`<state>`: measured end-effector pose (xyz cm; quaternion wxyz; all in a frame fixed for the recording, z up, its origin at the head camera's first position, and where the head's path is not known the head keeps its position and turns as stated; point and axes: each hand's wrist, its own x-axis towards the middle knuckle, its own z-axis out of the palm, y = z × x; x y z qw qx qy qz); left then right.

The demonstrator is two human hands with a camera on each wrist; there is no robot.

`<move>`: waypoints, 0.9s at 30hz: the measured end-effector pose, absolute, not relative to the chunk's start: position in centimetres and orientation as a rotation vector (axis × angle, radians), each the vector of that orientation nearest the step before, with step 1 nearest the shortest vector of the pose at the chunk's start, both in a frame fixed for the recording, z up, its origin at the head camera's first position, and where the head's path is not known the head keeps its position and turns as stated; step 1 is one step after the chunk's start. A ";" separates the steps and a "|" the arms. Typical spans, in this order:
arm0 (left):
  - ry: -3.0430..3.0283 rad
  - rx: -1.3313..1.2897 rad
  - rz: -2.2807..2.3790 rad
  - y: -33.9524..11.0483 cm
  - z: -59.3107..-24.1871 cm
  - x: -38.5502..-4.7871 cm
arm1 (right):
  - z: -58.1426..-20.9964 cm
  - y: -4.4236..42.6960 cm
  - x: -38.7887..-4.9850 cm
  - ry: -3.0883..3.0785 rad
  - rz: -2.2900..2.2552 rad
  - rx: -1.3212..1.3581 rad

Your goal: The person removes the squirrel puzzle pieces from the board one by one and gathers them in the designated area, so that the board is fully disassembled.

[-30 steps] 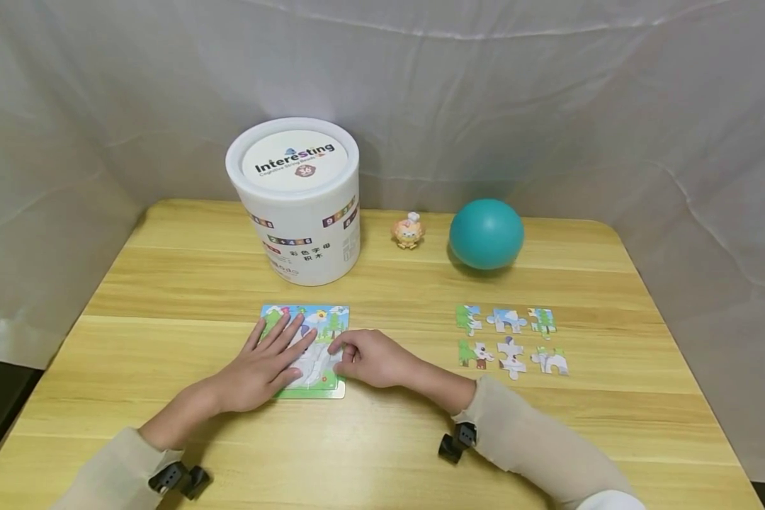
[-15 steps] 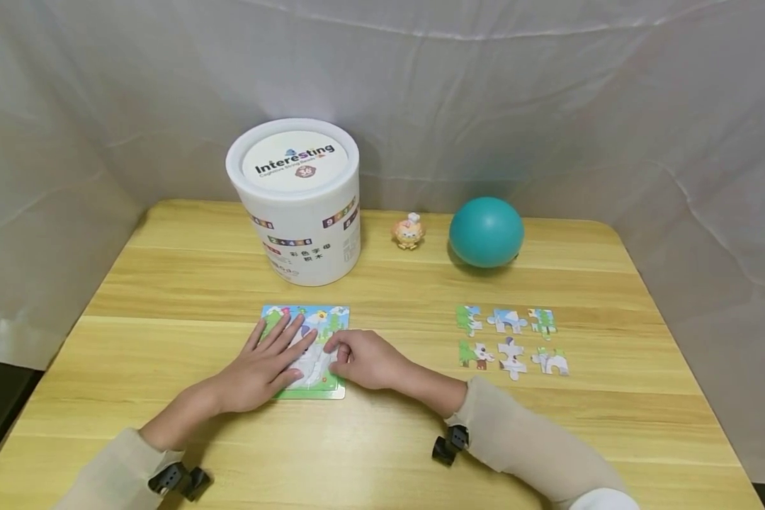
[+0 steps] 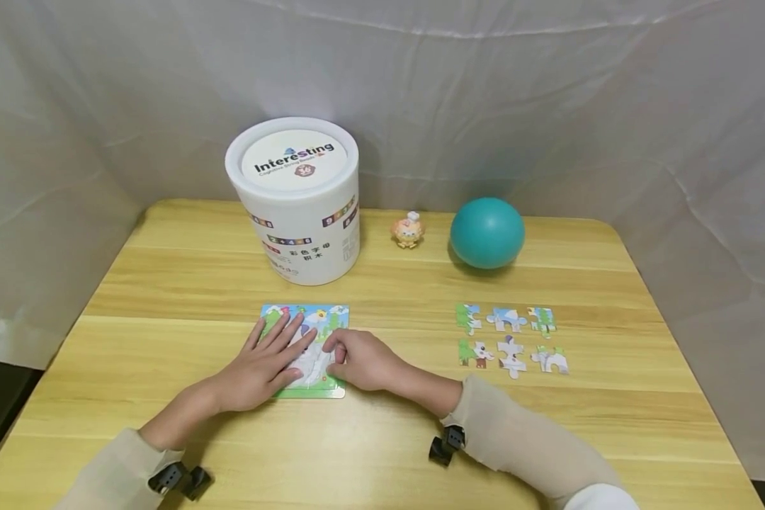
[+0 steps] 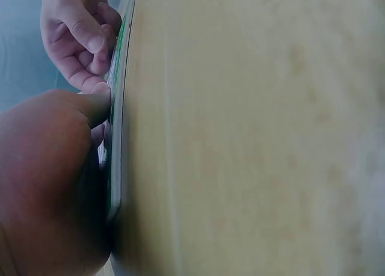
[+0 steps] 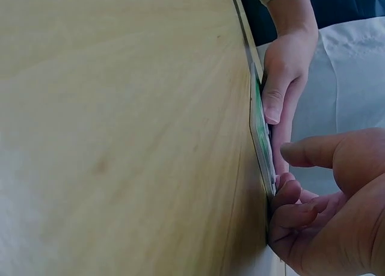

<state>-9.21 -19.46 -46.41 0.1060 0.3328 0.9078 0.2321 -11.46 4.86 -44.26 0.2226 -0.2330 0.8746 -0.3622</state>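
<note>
**Both hands on a puzzle board, in front of a tub marked "Interesting"**

From here I can read the lid of the white tub [image 3: 293,205]: "Interesting" in big letters, "Cognitive String Beads" beneath, and a reddish badge with "36". Round the side run coloured strips of sums, one reading "2+4=6", above the Chinese characters 彩色字母积木; the smallest print is beyond me.

The puzzle board [image 3: 315,365] lies flat in front of the tub, its picture green below and blue above. The left hand [image 3: 261,368] rests palm down on it, fingers straight and spread. The right hand [image 3: 366,359] comes in from the other side, fingers curled at the board's right part, thumb apart from them; whether its fingertips grasp anything, I cannot tell. Beige sleeves [image 3: 529,439] cover both forearms, with a small black device at each wrist.

Well apart, to the right, six loose puzzle pieces [image 3: 512,350] sit in two rows of three. Behind them is a teal ball [image 3: 487,232], and between ball and tub stands a little orange figurine [image 3: 408,232] with a white topknot. The table [image 3: 382,453] is pale wood-grain with rounded far corners, and creased greyish cloth [image 3: 484,106] hangs around it.
</note>
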 end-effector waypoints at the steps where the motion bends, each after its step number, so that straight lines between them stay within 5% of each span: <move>1: 2.675 0.980 0.682 -19.5 -46.4 -9.2 | -44.3 4.8 -11.4 2.421 -0.999 -0.649; 27: 2.692 1.032 0.752 -19.6 -46.9 -9.2 | -44.1 4.5 -11.1 2.500 -1.009 -0.673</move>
